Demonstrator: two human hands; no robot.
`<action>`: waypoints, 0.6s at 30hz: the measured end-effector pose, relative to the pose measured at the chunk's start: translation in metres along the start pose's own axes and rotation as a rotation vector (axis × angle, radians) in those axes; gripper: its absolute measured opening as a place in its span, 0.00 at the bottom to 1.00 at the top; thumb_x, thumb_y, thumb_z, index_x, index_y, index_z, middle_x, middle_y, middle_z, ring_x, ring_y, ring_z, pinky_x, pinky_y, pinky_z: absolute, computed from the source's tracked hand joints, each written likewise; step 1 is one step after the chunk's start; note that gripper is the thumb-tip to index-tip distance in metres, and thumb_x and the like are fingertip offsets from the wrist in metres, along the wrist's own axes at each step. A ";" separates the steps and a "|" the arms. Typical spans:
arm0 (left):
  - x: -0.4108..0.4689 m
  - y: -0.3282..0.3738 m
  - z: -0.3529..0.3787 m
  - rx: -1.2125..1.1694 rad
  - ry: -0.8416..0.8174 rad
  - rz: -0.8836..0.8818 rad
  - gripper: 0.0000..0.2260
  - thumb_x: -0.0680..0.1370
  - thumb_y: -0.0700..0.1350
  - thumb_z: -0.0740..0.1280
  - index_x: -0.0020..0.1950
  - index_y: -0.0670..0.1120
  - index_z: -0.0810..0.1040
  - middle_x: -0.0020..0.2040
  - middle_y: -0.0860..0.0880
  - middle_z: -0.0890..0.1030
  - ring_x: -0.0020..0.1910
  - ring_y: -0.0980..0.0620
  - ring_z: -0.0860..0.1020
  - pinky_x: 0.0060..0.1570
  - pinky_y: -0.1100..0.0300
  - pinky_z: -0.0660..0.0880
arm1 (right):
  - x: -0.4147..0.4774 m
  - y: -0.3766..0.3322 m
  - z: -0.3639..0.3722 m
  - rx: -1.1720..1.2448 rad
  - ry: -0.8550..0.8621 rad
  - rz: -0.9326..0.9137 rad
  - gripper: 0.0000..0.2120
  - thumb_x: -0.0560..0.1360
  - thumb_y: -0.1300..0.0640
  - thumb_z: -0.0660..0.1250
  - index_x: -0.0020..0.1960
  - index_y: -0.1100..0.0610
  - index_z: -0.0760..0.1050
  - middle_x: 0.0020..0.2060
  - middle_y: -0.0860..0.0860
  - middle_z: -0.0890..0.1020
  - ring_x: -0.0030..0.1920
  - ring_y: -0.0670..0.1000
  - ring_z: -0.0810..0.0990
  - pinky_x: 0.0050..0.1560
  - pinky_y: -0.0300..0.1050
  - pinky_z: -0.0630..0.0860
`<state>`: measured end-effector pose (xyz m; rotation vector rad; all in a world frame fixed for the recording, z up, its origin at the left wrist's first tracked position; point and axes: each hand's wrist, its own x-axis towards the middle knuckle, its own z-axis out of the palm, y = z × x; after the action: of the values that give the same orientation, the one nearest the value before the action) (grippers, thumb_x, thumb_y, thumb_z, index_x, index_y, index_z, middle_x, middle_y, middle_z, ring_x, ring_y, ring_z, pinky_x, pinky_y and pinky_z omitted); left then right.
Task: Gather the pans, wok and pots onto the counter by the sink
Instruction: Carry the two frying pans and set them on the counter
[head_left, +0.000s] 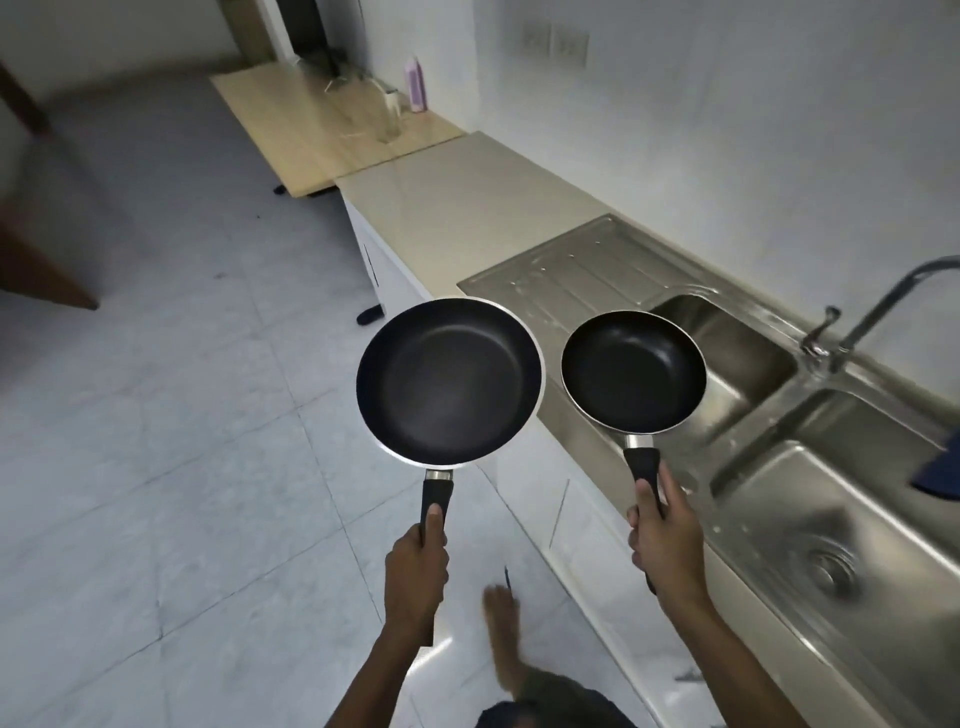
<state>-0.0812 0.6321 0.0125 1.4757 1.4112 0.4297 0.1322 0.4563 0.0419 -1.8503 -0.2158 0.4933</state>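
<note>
My left hand grips the black handle of a large black frying pan, held level over the floor just left of the cabinet front. My right hand grips the handle of a smaller black frying pan, which hovers over the front edge of the steel sink. Both pans are empty and face up. The beige counter lies beyond the sink's ribbed draining board. No wok or pots are in view.
A tap rises at the right behind the double sink; a dark blue cloth hangs at its divider. Farther off, a wooden table carries a purple bottle and a glass. White cabinets stand below the counter. My foot is on the tiled floor.
</note>
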 end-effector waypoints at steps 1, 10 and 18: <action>0.022 0.008 -0.002 0.000 0.008 -0.011 0.27 0.80 0.65 0.56 0.39 0.45 0.79 0.27 0.51 0.78 0.23 0.57 0.75 0.25 0.62 0.71 | 0.019 -0.009 0.017 0.002 -0.007 0.006 0.21 0.83 0.51 0.61 0.74 0.39 0.66 0.32 0.54 0.74 0.25 0.47 0.67 0.24 0.41 0.65; 0.213 0.107 -0.039 -0.012 0.083 0.001 0.29 0.79 0.67 0.57 0.38 0.43 0.78 0.25 0.51 0.76 0.22 0.57 0.73 0.22 0.65 0.70 | 0.173 -0.107 0.166 0.023 -0.062 0.039 0.20 0.83 0.50 0.61 0.73 0.39 0.67 0.32 0.54 0.75 0.27 0.49 0.69 0.25 0.42 0.66; 0.388 0.175 -0.054 0.018 0.073 0.037 0.25 0.81 0.63 0.56 0.37 0.46 0.77 0.29 0.48 0.78 0.27 0.53 0.76 0.27 0.60 0.72 | 0.298 -0.181 0.287 0.039 -0.073 0.028 0.19 0.83 0.52 0.61 0.74 0.44 0.68 0.31 0.53 0.74 0.26 0.49 0.68 0.23 0.41 0.64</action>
<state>0.0670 1.0342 0.0359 1.5159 1.4498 0.4999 0.2908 0.8787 0.0696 -1.8013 -0.2277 0.5808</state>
